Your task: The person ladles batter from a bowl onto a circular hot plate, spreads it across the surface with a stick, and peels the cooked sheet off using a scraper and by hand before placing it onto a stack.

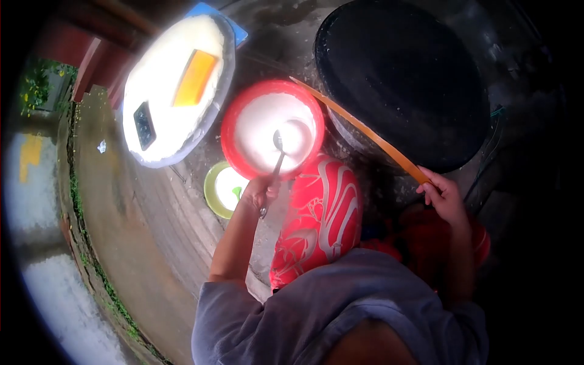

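Observation:
My left hand [261, 190] is closed around the handle of a metal spoon [280, 159]. The spoon's bowl rests in the white contents of a red basin [229, 137]. My right hand [444, 196] grips one end of a long, flat wooden stick [372, 135]. That stick slants up and left along the near edge of a large round black griddle [401, 79], its far tip close to the basin's rim. Whether the stick touches the griddle, I cannot tell. Beside my left hand sits a small green bowl [212, 193] holding something white and a green utensil [237, 191].
At the upper left stands a large round tray [226, 73] with a bright white surface. On it lie a yellow-orange block [196, 78] and a dark rectangular object [144, 125]. A blue item [234, 25] shows behind it. My red-trousered knee [322, 213] is close below the basin.

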The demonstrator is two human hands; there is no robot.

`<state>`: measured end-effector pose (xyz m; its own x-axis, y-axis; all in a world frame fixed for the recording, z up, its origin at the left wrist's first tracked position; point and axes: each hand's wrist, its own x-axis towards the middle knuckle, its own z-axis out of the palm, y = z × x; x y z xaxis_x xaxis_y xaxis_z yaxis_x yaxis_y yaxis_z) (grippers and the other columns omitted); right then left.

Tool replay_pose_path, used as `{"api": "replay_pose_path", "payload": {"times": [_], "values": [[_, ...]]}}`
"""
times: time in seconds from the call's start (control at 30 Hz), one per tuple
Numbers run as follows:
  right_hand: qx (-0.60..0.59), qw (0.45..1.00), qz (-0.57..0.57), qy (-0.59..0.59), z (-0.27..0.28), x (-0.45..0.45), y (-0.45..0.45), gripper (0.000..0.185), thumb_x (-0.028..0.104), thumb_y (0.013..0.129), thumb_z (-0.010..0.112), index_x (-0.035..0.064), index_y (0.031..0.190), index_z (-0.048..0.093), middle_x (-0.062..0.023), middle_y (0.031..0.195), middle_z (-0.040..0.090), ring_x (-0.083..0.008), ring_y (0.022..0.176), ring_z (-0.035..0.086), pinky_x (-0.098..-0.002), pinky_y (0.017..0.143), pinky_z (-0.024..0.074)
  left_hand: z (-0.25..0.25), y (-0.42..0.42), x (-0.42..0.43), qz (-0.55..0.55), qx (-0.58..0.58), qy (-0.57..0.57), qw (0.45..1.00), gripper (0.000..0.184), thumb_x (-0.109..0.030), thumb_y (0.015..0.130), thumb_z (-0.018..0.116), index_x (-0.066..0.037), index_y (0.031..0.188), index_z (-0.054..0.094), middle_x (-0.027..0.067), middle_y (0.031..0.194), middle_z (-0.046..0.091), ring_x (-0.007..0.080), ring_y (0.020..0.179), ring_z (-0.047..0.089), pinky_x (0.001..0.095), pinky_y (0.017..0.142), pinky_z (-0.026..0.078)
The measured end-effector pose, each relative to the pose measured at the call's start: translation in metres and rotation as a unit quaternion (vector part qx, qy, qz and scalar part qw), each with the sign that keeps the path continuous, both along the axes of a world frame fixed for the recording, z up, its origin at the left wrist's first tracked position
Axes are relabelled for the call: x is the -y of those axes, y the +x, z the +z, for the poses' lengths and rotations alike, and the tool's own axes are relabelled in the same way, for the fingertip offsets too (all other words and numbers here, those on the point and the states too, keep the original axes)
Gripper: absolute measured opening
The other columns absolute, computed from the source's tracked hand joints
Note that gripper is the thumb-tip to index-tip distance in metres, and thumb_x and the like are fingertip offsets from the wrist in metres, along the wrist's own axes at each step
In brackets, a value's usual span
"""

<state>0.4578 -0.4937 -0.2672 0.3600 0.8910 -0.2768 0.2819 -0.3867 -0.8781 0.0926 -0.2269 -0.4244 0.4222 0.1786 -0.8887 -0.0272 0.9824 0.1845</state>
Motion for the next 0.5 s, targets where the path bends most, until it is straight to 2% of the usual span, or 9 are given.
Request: {"api": "replay_pose_path", "payload": {"times": [0.1,0.13,0.17,0.2,0.23,0.27,0.37,0.4,0.5], "values": [[-0.012,1.000,-0.014,0.002,-0.008,0.002,0.002,0.040,-0.001,0.086,0.049,0.0095,0.125,0.050,-0.0035,0.078,0.063,-0.0040,0.053,0.046,-0.0174,0.052,0.0409,0.057,-0.010,-0.002,0.009,0.035,0.125,0.992,0.019,-0.012,0.090,0.043,0.004,0.099,0.048,0.0041,0.062,0.044,0.0063,0.043,0.032,0.0177,0.035,0.026],[-0.013,1.000,-0.013,0.001,-0.008,0.002,0.002,0.040,-0.001,0.086,0.049,0.0095,0.125,0.050,-0.0035,0.078,0.063,-0.0040,0.053,0.046,-0.0174,0.052,0.0409,0.078,-0.005,0.004,0.032,-0.016,0.203,0.979,0.018,-0.010,0.087,0.044,0.004,0.094,0.052,0.0023,0.059,0.044,0.0066,0.042,0.034,0.0185,0.036,0.026],[-0.016,1.000,-0.016,0.000,-0.008,0.003,0.002,0.040,0.000,0.086,0.049,0.0093,0.125,0.050,-0.0035,0.078,0.063,-0.0040,0.053,0.046,-0.0173,0.052,0.0408,0.072,-0.014,0.004,-0.033,-0.090,0.290,0.952,0.020,-0.013,0.087,0.044,0.002,0.094,0.054,0.0093,0.061,0.054,0.0174,0.044,0.046,0.0260,0.040,0.037],[-0.019,1.000,-0.020,0.000,-0.008,0.003,0.002,0.040,0.000,0.086,0.049,0.0090,0.125,0.050,-0.0036,0.079,0.063,-0.0041,0.053,0.046,-0.0172,0.052,0.0407,0.044,-0.025,0.008,-0.193,-0.227,0.457,0.838,0.021,-0.013,0.087,0.044,0.002,0.095,0.055,0.0147,0.067,0.057,0.0255,0.052,0.052,0.0324,0.048,0.042],[-0.018,1.000,-0.019,0.001,-0.006,0.003,0.001,0.040,0.000,0.086,0.049,0.0090,0.125,0.050,-0.0036,0.079,0.063,-0.0041,0.053,0.046,-0.0172,0.052,0.0407,0.046,-0.020,0.012,-0.336,-0.344,0.586,0.652,0.022,-0.014,0.087,0.044,0.001,0.096,0.056,0.0201,0.072,0.061,0.0336,0.060,0.059,0.0387,0.055,0.047],[-0.009,1.000,-0.016,-0.009,-0.005,0.003,0.000,0.040,0.000,0.086,0.049,0.0089,0.125,0.050,-0.0038,0.079,0.063,-0.0042,0.053,0.046,-0.0172,0.052,0.0405,0.051,-0.016,0.017,-0.423,-0.394,0.587,0.567,0.024,-0.016,0.085,0.044,0.000,0.097,0.057,0.0254,0.085,0.060,0.0414,0.079,0.058,0.0465,0.071,0.047],[-0.002,1.000,-0.004,-0.003,-0.008,-0.003,0.003,0.040,0.000,0.086,0.049,0.0088,0.125,0.050,-0.0040,0.079,0.063,-0.0043,0.053,0.046,-0.0171,0.052,0.0405,0.050,0.002,0.007,-0.401,-0.418,0.587,0.565,0.024,-0.015,0.084,0.044,0.000,0.097,0.057,0.0247,0.084,0.060,0.0409,0.081,0.059,0.0483,0.071,0.047],[-0.008,1.000,0.002,0.009,-0.011,0.000,0.000,0.039,0.000,0.086,0.049,0.0087,0.125,0.050,-0.0040,0.079,0.063,-0.0043,0.053,0.046,-0.0172,0.052,0.0406,0.035,0.008,0.002,-0.347,-0.447,0.584,0.582,0.025,-0.022,0.088,0.043,-0.001,0.093,0.057,0.0250,0.084,0.060,0.0421,0.082,0.057,0.0487,0.070,0.046],[-0.010,1.000,0.004,0.003,-0.011,-0.002,0.001,0.039,0.000,0.086,0.050,0.0088,0.124,0.050,-0.0042,0.080,0.063,-0.0044,0.054,0.047,-0.0172,0.052,0.0412,-0.001,0.013,0.007,-0.440,-0.449,0.532,0.567,0.025,-0.015,0.083,0.042,0.000,0.095,0.058,0.0253,0.086,0.060,0.0410,0.085,0.058,0.0482,0.075,0.047]]}}
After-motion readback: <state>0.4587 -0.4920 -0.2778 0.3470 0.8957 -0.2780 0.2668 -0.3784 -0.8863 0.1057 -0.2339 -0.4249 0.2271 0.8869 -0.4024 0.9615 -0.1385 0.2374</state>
